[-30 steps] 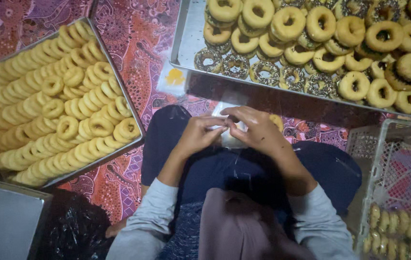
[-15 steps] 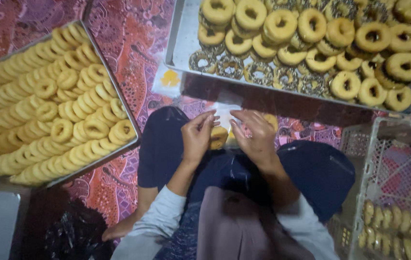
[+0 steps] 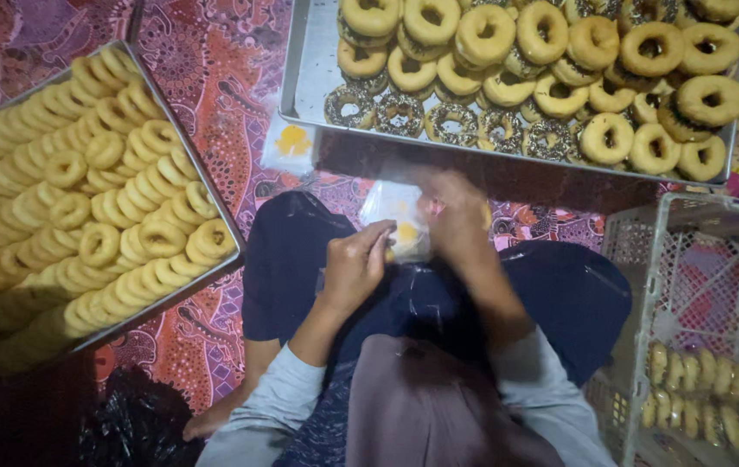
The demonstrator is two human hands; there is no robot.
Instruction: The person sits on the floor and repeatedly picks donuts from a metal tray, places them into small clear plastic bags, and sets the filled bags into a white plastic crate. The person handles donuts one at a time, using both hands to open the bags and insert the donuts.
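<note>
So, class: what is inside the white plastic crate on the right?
The white crate holds a row of packed ring-shaped doughnuts at its bottom. Its lower corner runs out of frame, so anything there is unseen.

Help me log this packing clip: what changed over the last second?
Both hands stayed over the lap on the clear bag. The right hand is now motion-blurred on the bag; the left hand pinches its lower edge. The tray of plain rings, the tray of doughnuts and the crate lie unchanged.

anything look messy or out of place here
Nothing is spilled or damaged. The doughnuts on the top tray are heaped unevenly, unlike the neat rows on the left tray. Both hands, left hand and right hand, hold a small clear bag.
</note>
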